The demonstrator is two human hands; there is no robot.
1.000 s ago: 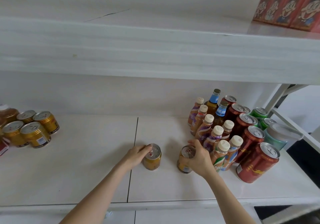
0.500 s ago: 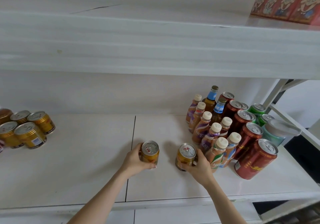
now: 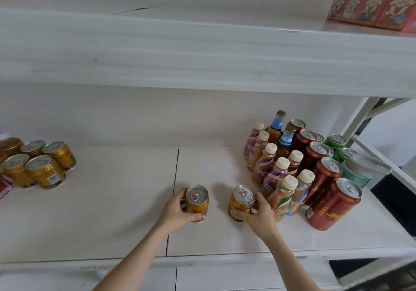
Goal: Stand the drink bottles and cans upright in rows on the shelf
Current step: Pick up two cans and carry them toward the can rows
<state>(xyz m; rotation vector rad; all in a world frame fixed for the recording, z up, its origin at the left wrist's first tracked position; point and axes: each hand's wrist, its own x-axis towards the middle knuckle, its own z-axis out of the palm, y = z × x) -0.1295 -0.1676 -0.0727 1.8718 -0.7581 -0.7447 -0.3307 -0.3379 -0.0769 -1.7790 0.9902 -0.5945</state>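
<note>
Two small gold cans stand upright near the front of the white shelf [image 3: 112, 212]. My left hand [image 3: 176, 210] grips the left gold can [image 3: 197, 200] from its left side. My right hand [image 3: 258, 212] grips the right gold can [image 3: 242, 201] from its right side. The two cans are about a can's width apart. Just right of my right hand stand rows of coffee bottles [image 3: 273, 178], two brown glass bottles [image 3: 275, 128], tall red cans [image 3: 333, 205] and green cans [image 3: 335, 143], all upright.
Several gold cans [image 3: 45, 169] stand grouped at the shelf's far left, with a brown bottle behind them. A lidded plastic tub [image 3: 362, 169] sits at the right edge. An upper shelf overhangs, carrying red cartons [image 3: 373, 0]. A seam [image 3: 174, 191] splits the shelf board.
Both cans went from tilted to upright in my hands. My hands have shifted lower on the cans' sides, and the view has dropped slightly.
</note>
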